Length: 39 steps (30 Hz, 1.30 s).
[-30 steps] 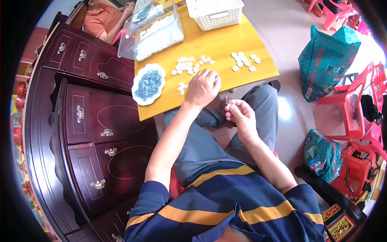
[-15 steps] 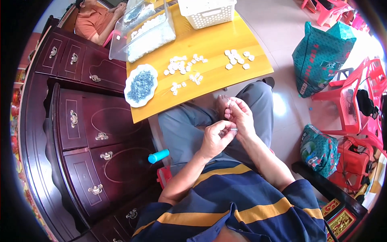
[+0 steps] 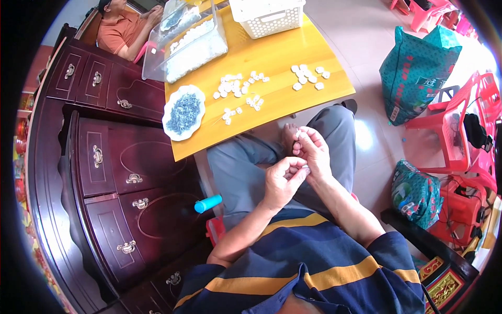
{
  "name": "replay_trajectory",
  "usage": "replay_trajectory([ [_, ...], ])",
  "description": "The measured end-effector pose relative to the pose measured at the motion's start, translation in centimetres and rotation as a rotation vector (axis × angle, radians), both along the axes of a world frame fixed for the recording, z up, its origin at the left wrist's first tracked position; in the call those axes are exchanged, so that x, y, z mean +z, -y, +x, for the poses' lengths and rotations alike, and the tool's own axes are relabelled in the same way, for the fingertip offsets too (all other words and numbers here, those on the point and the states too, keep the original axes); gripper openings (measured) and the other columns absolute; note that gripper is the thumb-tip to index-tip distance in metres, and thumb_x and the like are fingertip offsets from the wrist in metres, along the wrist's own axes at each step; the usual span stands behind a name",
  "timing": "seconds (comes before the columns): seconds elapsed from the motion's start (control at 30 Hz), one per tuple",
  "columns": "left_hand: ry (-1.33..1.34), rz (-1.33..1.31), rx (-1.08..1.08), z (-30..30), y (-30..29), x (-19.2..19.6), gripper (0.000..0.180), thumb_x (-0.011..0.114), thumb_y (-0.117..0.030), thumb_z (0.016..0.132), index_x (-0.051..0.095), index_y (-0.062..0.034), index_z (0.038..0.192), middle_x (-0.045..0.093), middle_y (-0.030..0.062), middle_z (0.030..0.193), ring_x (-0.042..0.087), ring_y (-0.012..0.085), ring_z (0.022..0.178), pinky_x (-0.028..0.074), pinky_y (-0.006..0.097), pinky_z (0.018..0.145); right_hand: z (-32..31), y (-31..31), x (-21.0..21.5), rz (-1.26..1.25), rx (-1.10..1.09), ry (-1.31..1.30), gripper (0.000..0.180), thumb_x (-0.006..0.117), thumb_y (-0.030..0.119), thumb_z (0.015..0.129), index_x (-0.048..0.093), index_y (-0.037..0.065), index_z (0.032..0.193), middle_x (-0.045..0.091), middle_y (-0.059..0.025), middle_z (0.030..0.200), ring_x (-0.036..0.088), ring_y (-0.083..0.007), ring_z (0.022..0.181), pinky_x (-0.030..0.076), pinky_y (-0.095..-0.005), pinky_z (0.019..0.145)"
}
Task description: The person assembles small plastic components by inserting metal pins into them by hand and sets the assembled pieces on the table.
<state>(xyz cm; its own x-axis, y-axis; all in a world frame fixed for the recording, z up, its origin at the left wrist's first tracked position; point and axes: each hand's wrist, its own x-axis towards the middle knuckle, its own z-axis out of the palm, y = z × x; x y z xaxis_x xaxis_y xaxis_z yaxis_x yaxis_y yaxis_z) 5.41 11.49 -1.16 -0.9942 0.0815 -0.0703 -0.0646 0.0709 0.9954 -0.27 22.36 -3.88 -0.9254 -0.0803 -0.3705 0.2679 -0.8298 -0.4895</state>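
Over my lap, my two hands work close together. My right hand (image 3: 315, 153) pinches a small white piece (image 3: 298, 134) between thumb and fingertips. Just below it, my left hand (image 3: 282, 180) is closed, thumb against forefinger, on something small and pale that the fingers mostly cover. On the yellow table (image 3: 282, 63) in front lie loose small white pieces (image 3: 234, 86) in clusters, with another group of white pieces (image 3: 307, 77) farther right. A scalloped white dish (image 3: 200, 99) full of small dark blue-grey parts stands at the table's left edge.
Behind these are a clear plastic bin (image 3: 222, 39) of white pieces and a white perforated basket (image 3: 272, 23). Dark wooden drawers (image 3: 141, 152) flank my left, near a teal cylinder (image 3: 208, 203). Teal bags (image 3: 415, 78) and red plastic chairs (image 3: 449, 141) stand right. A person (image 3: 120, 29) sits far left.
Both hands stay almost in place. The left fingers shift slightly, and the small pale thing in them shows less. The whole view has moved a little.
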Motion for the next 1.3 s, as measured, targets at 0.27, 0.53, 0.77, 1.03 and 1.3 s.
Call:
replay_trajectory([
  [0.27, -0.327, -0.142, -0.013, -0.1, -0.2, -0.2, 0.024, 0.069, 0.008, 0.089, 0.068, 0.0049, 0.113, 0.070, 0.0071, 0.093, 0.064, 0.0104, 0.080, 0.053, 0.023, 0.071, -0.1, 0.0, -0.2, 0.012, 0.005, 0.016, 0.016, 0.065, 0.008, 0.098, 0.063, 0.005, 0.113, 0.069, -0.0045, 0.094, 0.061, -0.0072, 0.070, 0.053, -0.0204, 0.064],
  [0.53, -0.066, 0.191, 0.071, -0.3, 1.5, 0.0, 0.017, 0.065, 0.005, 0.094, 0.059, 0.0008, 0.109, 0.067, 0.0052, 0.096, 0.064, 0.0088, 0.080, 0.054, 0.023, 0.073, 0.3, 0.7, 0.2, 0.104, 0.012, -0.062, 0.014, 0.062, 0.008, 0.099, 0.062, 0.004, 0.113, 0.069, -0.0040, 0.095, 0.058, -0.0064, 0.069, 0.051, -0.0200, 0.066],
  [0.77, -0.018, 0.066, 0.199, -3.3, 6.2, 1.7, 0.020, 0.066, -0.010, 0.098, 0.068, 0.0005, 0.115, 0.070, 0.0032, 0.094, 0.063, 0.0081, 0.075, 0.053, 0.022, 0.068, 1.3, 1.3, 0.9, 0.376, 0.172, -0.219, 0.013, 0.062, 0.009, 0.101, 0.064, 0.004, 0.113, 0.066, 0.0017, 0.092, 0.057, -0.0032, 0.076, 0.048, -0.0178, 0.070],
  [1.03, -0.006, -0.019, 0.068, -4.4, 7.8, 1.9, 0.017, 0.062, -0.009, 0.100, 0.066, -0.0002, 0.114, 0.070, 0.0020, 0.095, 0.063, 0.0056, 0.076, 0.054, 0.020, 0.068, 1.7, 1.8, 0.9, 0.454, 0.220, -0.276, 0.012, 0.061, 0.009, 0.101, 0.065, 0.004, 0.112, 0.063, 0.0037, 0.089, 0.055, -0.0028, 0.074, 0.048, -0.0177, 0.069],
  [1.3, 0.005, -0.013, 0.054, -4.5, 7.7, 2.0, 0.015, 0.062, -0.007, 0.100, 0.066, 0.0010, 0.112, 0.069, 0.0020, 0.094, 0.063, 0.0054, 0.077, 0.054, 0.021, 0.068, 1.8, 1.9, 0.9, 0.492, 0.225, -0.274, 0.012, 0.062, 0.008, 0.101, 0.065, 0.004, 0.111, 0.062, 0.0039, 0.088, 0.055, -0.0026, 0.073, 0.048, -0.0179, 0.068],
])
